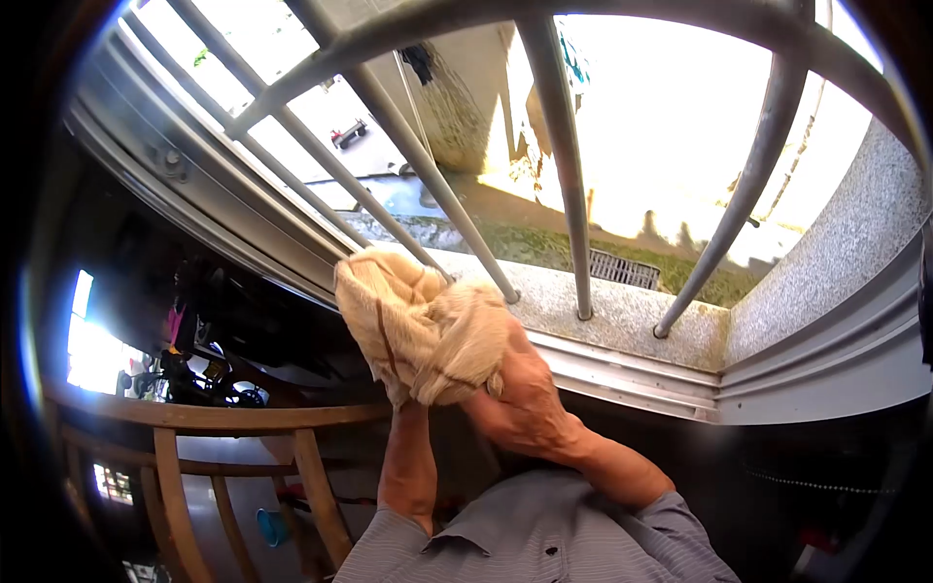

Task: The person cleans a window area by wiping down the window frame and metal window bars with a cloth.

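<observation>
A beige cloth with a brown stripe is bunched up in front of me, close to the window sill. My right hand grips its right side, the fingers mostly covered by the folds. From below, my left hand reaches up into the cloth; only the wrist end shows, and the fabric covers its fingers. Just beyond the cloth are the white window track and the speckled stone sill.
Grey metal bars rise from the sill across the opening. A sliding window frame stands at left. Below it runs a wooden railing, with a blue container lower down. Outside, a grate lies on the ground.
</observation>
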